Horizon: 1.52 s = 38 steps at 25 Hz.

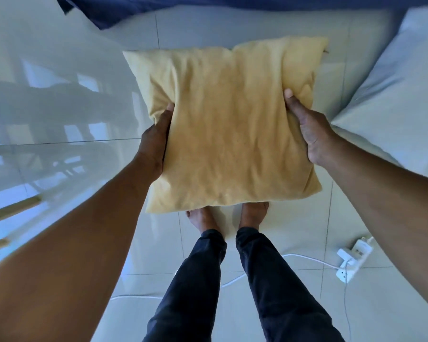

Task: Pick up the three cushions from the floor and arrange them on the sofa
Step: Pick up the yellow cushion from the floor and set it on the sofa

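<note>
We've got both hands clamped on the yellow cushion (229, 129), left hand (153, 144) and right hand (309, 129) squeezing opposite side edges so it stays flat and level, clear of the floor (59, 95). White cushion (386, 99) lies right of it, navy cushion (114, 11) beyond it, power strip (353, 260) near-right; 1 of 3 in hand.

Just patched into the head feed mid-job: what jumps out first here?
A yellow cushion fills the centre, held by its side edges by the left hand and right hand above the person's bare feet. A pale cushion lies on the tiled floor at right, a dark blue one at the top edge. A white power strip with its cord lies at lower right.
</note>
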{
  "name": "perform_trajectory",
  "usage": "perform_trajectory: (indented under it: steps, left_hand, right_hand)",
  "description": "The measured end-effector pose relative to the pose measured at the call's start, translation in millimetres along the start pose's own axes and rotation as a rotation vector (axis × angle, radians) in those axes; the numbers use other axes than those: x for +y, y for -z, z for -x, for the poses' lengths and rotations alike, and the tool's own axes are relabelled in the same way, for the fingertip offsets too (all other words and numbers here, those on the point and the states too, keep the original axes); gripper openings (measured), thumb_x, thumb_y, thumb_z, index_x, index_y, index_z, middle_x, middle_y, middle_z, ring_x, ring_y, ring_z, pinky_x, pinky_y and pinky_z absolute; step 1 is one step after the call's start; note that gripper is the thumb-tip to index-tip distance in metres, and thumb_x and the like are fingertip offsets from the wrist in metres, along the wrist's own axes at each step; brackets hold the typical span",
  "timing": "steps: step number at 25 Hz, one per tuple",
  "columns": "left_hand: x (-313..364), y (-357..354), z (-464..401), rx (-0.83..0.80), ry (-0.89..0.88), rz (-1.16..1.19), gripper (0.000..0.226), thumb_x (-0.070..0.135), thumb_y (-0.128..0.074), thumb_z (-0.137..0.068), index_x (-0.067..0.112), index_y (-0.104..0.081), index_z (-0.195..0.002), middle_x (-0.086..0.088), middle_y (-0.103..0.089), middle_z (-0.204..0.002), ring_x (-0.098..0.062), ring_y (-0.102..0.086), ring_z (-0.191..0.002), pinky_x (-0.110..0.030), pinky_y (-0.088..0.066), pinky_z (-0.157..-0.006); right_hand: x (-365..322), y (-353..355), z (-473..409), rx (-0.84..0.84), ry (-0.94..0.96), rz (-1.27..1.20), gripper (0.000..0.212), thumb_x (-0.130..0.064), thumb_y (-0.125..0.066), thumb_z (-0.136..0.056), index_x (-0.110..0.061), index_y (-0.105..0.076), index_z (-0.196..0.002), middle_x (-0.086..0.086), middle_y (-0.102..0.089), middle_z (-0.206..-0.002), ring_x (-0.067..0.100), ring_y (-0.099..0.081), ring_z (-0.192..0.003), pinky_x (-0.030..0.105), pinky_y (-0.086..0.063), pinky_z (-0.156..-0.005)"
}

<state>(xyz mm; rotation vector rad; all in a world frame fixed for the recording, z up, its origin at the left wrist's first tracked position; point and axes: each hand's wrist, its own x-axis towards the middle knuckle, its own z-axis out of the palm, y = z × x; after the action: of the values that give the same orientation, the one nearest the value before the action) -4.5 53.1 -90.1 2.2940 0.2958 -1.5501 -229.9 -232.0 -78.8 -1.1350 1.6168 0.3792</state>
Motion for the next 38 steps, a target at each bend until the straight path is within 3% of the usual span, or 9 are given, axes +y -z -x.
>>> perform_trajectory:
  steps: [2,7,9,20,23,26,29,33,38]
  left_hand:
    - [69,39,75,-0.071,-0.068,0.405,0.084,0.086,-0.076,-0.063,0.03,-0.078,-0.125,0.005,-0.084,-0.116,-0.019,-0.078,-0.111,-0.042,-0.057,-0.102]
    - [98,80,199,-0.053,-0.137,0.422,0.087,0.091,-0.073,-0.061,0.032,-0.078,-0.125,0.008,-0.084,-0.114,-0.02,-0.078,-0.111,-0.047,-0.056,-0.107]
    - [109,97,245,-0.045,-0.165,0.419,0.085,0.091,-0.071,-0.064,0.033,-0.077,-0.126,0.007,-0.084,-0.115,-0.02,-0.078,-0.111,-0.047,-0.057,-0.106]
    - [143,178,482,0.007,-0.402,0.448,0.068,0.076,-0.067,-0.084,0.029,-0.073,-0.133,0.004,-0.082,-0.118,-0.019,-0.076,-0.109,-0.038,-0.058,-0.09]
    - [163,187,523,0.01,-0.48,0.446,0.07,0.077,-0.067,-0.084,0.029,-0.071,-0.135,0.004,-0.081,-0.119,-0.02,-0.075,-0.111,-0.036,-0.057,-0.084]
    - [179,192,553,-0.002,-0.54,0.444,0.071,0.076,-0.071,-0.08,0.03,-0.07,-0.135,0.004,-0.081,-0.122,-0.021,-0.074,-0.115,-0.041,-0.057,-0.096]
    - [197,196,584,-0.032,-0.629,0.518,0.05,0.057,-0.072,-0.091,0.026,-0.071,-0.131,0.002,-0.08,-0.123,-0.02,-0.073,-0.116,-0.037,-0.056,-0.09]
    - [222,197,607,-0.069,-0.743,0.547,0.054,0.043,-0.075,-0.084,0.019,-0.072,-0.132,-0.002,-0.081,-0.125,-0.027,-0.072,-0.122,-0.049,-0.056,-0.105]
    - [262,203,608,-0.098,-0.831,0.579,0.057,0.025,-0.07,-0.082,0.01,-0.069,-0.136,-0.006,-0.079,-0.129,-0.028,-0.072,-0.123,-0.042,-0.056,-0.096]
  right_hand:
    - [-48,24,80,-0.146,0.058,-0.256,0.083,-0.08,-0.072,-0.074,-0.022,-0.068,-0.134,-0.009,-0.075,-0.116,0.012,-0.071,-0.108,0.028,-0.052,-0.079]
    - [-92,62,205,-0.144,0.115,-0.456,0.063,-0.078,-0.055,-0.09,-0.031,-0.07,-0.129,-0.004,-0.079,-0.125,0.014,-0.072,-0.116,0.038,-0.053,-0.102]
    - [-107,83,251,-0.142,0.121,-0.49,0.057,-0.079,-0.05,-0.092,-0.035,-0.073,-0.119,-0.008,-0.082,-0.115,0.013,-0.073,-0.113,0.038,-0.055,-0.098]
    - [-154,178,465,-0.138,0.345,-0.556,0.064,-0.084,-0.064,-0.078,-0.036,-0.072,-0.12,-0.003,-0.08,-0.123,0.022,-0.071,-0.119,0.054,-0.047,-0.114]
    - [-166,205,498,-0.139,0.408,-0.636,0.061,-0.081,-0.069,-0.076,-0.036,-0.073,-0.117,-0.004,-0.081,-0.12,0.02,-0.074,-0.116,0.052,-0.051,-0.11]
    - [-172,229,518,-0.107,0.481,-0.692,0.073,-0.077,-0.073,-0.074,-0.028,-0.074,-0.128,-0.003,-0.081,-0.12,0.018,-0.075,-0.114,0.049,-0.054,-0.107]
    - [-184,257,532,-0.117,0.594,-0.766,0.087,-0.079,-0.082,-0.062,-0.024,-0.076,-0.129,-0.003,-0.081,-0.124,0.02,-0.075,-0.118,0.051,-0.052,-0.111]
    - [-209,292,543,-0.196,0.675,-0.817,0.087,-0.075,-0.086,-0.063,-0.025,-0.073,-0.134,-0.004,-0.076,-0.134,0.02,-0.068,-0.13,0.052,-0.045,-0.117]
    - [-254,319,547,-0.219,0.776,-0.853,0.088,-0.069,-0.089,-0.062,-0.024,-0.072,-0.135,-0.004,-0.077,-0.132,0.019,-0.07,-0.128,0.052,-0.047,-0.116]
